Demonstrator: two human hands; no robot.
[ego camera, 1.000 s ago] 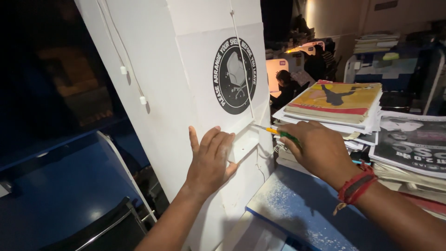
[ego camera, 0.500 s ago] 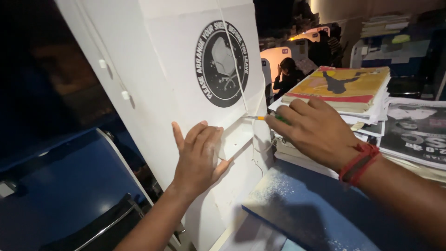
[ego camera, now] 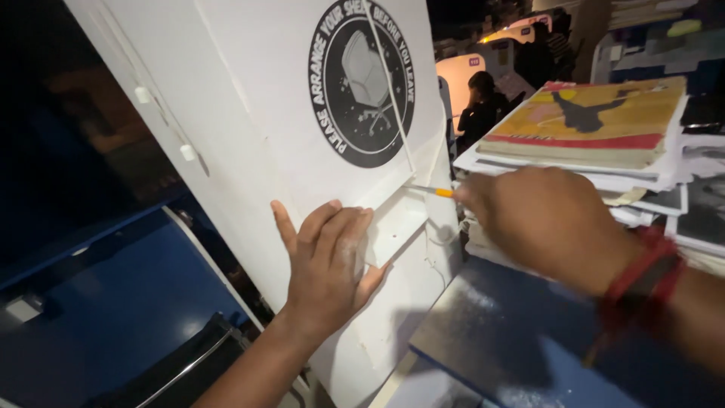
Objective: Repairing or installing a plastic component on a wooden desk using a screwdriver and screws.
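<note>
The left hand [ego camera: 330, 264] lies flat on the panel [ego camera: 249, 113]. The round sticker [ego camera: 361, 81] is at 12 o'clock from it. The right hand [ego camera: 547, 223] is at 3 o'clock, holding a thin tool [ego camera: 429, 190] against the panel. A pile of books [ego camera: 585, 125] lies behind that hand.

Thin orange-handled tool [ego camera: 432, 190], level, tip against white pillar [ego camera: 257, 98].

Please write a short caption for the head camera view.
Left hand pressed flat on a white panel; right hand holds a thin orange-handled tool against it.
</note>
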